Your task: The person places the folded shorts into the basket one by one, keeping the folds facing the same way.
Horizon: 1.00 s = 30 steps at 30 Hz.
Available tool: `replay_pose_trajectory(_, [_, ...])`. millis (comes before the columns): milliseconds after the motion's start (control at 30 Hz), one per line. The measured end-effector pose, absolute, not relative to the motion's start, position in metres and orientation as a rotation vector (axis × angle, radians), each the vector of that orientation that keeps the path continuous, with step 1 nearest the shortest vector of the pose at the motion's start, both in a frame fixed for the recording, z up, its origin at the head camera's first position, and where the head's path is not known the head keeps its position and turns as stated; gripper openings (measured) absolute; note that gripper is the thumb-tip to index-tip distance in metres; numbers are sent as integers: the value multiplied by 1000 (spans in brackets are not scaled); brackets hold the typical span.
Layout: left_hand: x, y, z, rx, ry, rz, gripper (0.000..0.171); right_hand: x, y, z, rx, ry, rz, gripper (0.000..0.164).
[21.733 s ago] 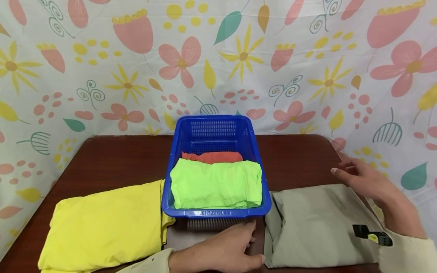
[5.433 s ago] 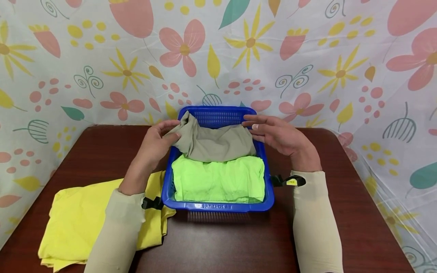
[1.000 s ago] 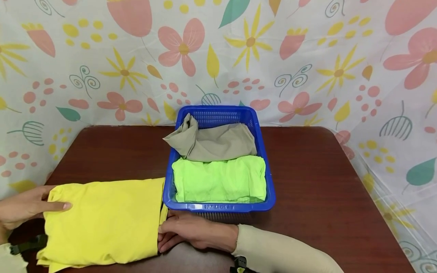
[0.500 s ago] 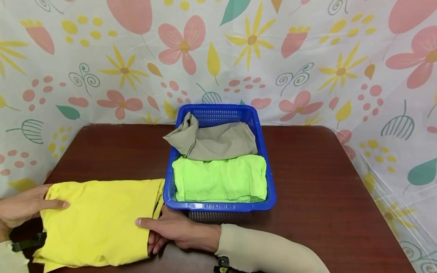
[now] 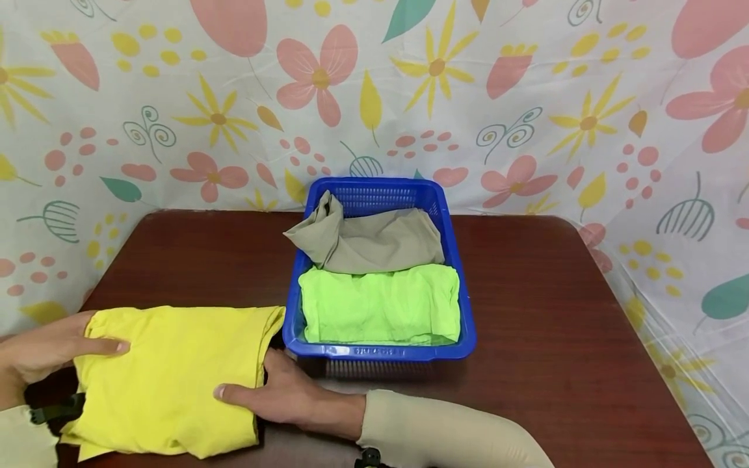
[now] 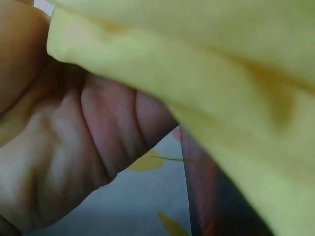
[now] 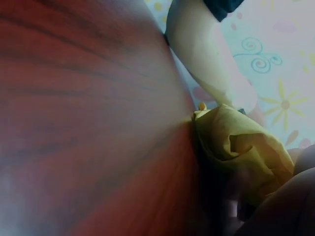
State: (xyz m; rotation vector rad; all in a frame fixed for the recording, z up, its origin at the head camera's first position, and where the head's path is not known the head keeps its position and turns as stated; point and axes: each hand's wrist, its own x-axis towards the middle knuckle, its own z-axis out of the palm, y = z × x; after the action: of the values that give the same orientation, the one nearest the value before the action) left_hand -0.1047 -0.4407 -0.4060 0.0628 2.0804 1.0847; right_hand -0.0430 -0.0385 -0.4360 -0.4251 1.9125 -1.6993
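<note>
A folded yellow cloth, perhaps a garment, lies at the table's left. My left hand grips its far-left corner, thumb on top and fingers underneath. Close up in the left wrist view, the cloth's edge covers the fingertips of that hand. At the cloth's right edge my right hand holds on with the thumb above and the other fingers hidden below. The right wrist view shows the cloth bunched and lifted slightly off the tabletop.
Just right of the cloth stands a blue basket. Inside it are a folded neon-green cloth in front and a grey-beige cloth behind, its left corner over the rim. A floral curtain hangs behind the brown table.
Earlier the grey-beige cloth went from the table's right into the basket. Over the last second my right hand moved left and took a deeper grip on the yellow cloth, drawing its right side inward.
</note>
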Motion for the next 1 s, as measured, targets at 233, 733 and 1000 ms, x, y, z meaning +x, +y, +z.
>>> replay_pose_trajectory(233, [-103, -432, -402, -1, 2145, 996, 88, -40, -38, -433, -643, 1949, -1593, 30])
replay_pose_trajectory(733, [-100, -425, -397, -185, 2133, 1053, 118, -34, -45, -417, -654, 1970, -1521, 37])
replay_pose_trajectory(1000, [-102, -430, -399, -129, 2136, 1033, 112, -29, -42, -407, -714, 2003, -1486, 36])
